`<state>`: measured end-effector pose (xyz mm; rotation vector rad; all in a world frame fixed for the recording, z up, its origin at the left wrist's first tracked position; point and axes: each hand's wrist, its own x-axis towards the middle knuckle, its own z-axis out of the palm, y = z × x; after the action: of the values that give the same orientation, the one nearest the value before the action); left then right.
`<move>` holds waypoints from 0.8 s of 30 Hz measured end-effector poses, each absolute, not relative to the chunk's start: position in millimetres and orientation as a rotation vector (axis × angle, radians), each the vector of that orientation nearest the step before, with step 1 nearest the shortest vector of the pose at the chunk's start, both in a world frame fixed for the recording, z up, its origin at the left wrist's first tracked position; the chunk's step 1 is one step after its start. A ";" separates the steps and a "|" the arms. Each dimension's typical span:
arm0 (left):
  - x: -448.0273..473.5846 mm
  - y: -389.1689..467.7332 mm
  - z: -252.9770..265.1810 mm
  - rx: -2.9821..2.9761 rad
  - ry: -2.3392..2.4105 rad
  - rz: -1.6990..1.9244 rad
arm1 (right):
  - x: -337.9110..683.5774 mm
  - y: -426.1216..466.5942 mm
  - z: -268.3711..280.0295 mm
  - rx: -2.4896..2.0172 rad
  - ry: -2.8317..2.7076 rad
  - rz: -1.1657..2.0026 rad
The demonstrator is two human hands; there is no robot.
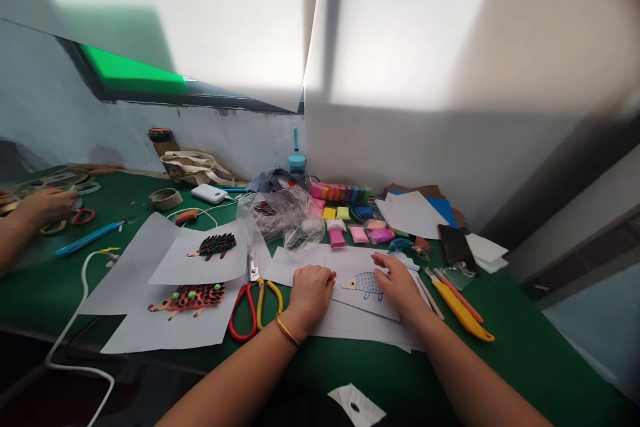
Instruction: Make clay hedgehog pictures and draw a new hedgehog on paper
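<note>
A sheet of white paper with a hedgehog drawing [363,284], outlined in blue with a peach face, lies on other white sheets before me. At its left edge my left hand [311,293] rests with fingers curled; its palm side is hidden. My right hand [401,285] lies over the sheet's right part, thumb and fingers apart, covering the drawing's rear end. Scissors [254,303] with red and yellow handles lie left of my left hand. Farther left are two sheets bearing raised hedgehog figures, a black one [216,245] and a red one [193,298] with green dots.
Several coloured clay packets [358,234] and a clear plastic bag [287,213] lie behind the sheets. At right are a yellow cutter [463,312], pencils and a dark phone-like slab [456,247]. Another person's hand [50,205] is at far left, near red-handled scissors [83,216]. A white cable [83,293] crosses the left side.
</note>
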<state>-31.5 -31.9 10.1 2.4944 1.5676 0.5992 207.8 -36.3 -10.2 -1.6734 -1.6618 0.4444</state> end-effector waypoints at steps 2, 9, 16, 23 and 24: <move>-31.0 -31.7 10.8 2.491 1.574 0.592 | 202.8 -28.5 -4.8 -1.677 -1.771 0.376; -30.8 -32.1 10.3 2.425 1.581 0.665 | 183.1 -4.6 7.7 -1.768 -1.970 0.294; -31.9 -30.1 10.3 2.278 1.544 0.794 | 188.7 -15.3 -2.8 -1.735 -1.933 0.313; -37.2 -20.3 9.3 2.034 1.511 1.043 | 209.0 -26.1 -5.8 -1.725 -1.817 0.271; -37.2 -19.7 9.3 2.021 1.510 1.055 | 205.6 -27.4 -3.4 -1.708 -1.836 0.268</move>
<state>-37.2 -19.7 9.3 2.0206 1.5096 1.0554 205.6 -27.4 -3.4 -1.7084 -1.8364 0.2682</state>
